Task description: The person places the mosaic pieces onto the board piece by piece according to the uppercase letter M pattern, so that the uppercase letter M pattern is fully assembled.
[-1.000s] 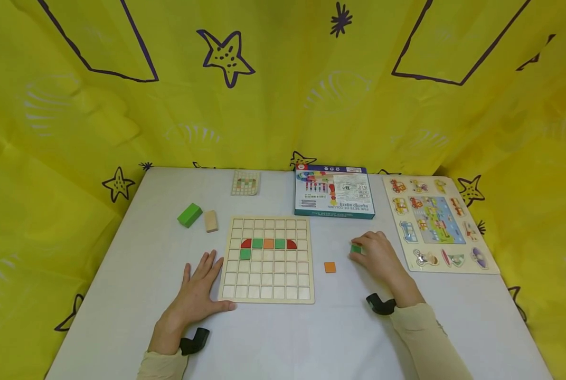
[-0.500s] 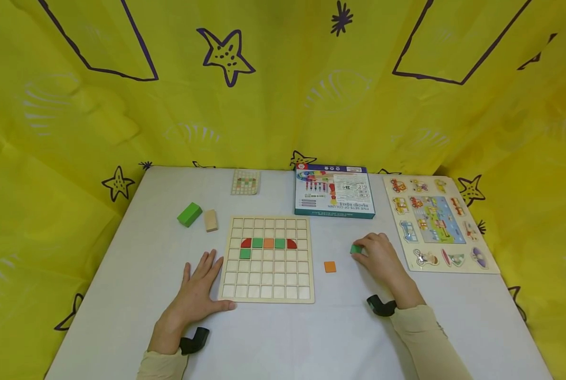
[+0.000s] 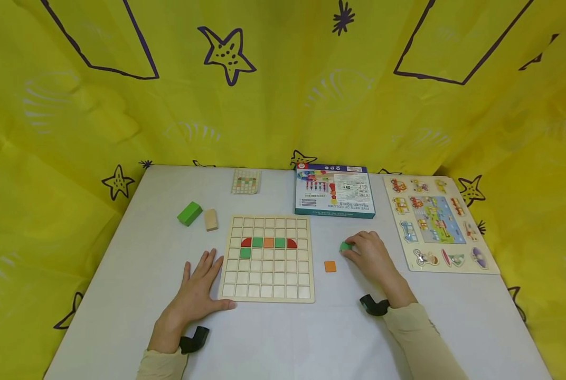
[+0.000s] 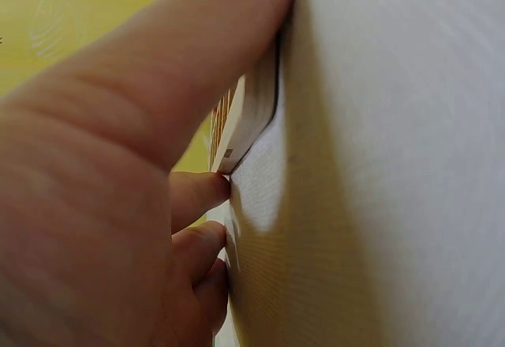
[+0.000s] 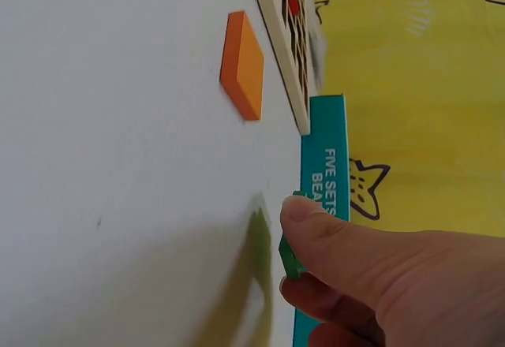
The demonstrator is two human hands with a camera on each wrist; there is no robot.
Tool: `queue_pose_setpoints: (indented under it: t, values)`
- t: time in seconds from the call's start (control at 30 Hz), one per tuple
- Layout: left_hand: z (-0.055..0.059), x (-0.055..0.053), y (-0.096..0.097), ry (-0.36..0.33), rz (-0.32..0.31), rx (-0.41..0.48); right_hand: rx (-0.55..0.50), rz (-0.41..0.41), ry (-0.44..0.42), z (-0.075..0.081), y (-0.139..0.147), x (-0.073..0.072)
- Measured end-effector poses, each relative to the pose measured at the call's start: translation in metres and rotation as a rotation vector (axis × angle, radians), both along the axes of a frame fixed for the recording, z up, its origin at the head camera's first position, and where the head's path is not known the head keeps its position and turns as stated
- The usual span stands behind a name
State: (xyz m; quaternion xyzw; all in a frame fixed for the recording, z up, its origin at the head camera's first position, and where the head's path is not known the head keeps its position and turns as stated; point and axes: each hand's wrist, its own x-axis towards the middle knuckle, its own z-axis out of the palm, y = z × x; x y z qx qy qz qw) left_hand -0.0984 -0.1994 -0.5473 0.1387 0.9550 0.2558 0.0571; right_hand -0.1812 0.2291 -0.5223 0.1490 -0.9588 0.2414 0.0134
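Observation:
A wooden grid board [image 3: 266, 277] lies mid-table, with a row of red, green and orange tiles in it and one green tile [image 3: 245, 253] under the row's left end. My left hand [image 3: 195, 293] rests at the board's lower left corner, fingers spread, thumb along the near edge. Between thumb and fingers my right hand [image 3: 370, 258] pinches a green tile [image 3: 345, 246], right of the board. In the right wrist view this green tile [image 5: 289, 259] is raised off the cloth above its shadow. A loose orange tile [image 3: 330, 266] lies between board and right hand.
A green block [image 3: 190, 214] and a plain wooden block [image 3: 210, 220] sit left of the board. Behind it lie a small pattern card [image 3: 246, 181] and a flat box [image 3: 334, 191]. A picture puzzle [image 3: 440, 224] lies at the right.
My right hand has lifted the green tile and moved it slightly left, toward the board. The left hand has stayed in place.

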Motion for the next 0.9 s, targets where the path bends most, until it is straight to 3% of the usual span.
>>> queue_pose_setpoints:
  t: [0.47, 0.73, 0.9]
  values:
    - [-0.001, 0.0, -0.001, -0.002, -0.002, 0.004, 0.013, 0.169, -0.016, 0.017, -0.074, -0.008]
    - [-0.003, 0.0, -0.002, 0.005, -0.001, 0.005, 0.018, 0.238, -0.024, 0.016, -0.102, -0.009]
    - [-0.004, 0.0, -0.002, 0.018, 0.0, 0.004, 0.008, 0.287, 0.013, 0.014, -0.112, -0.009]
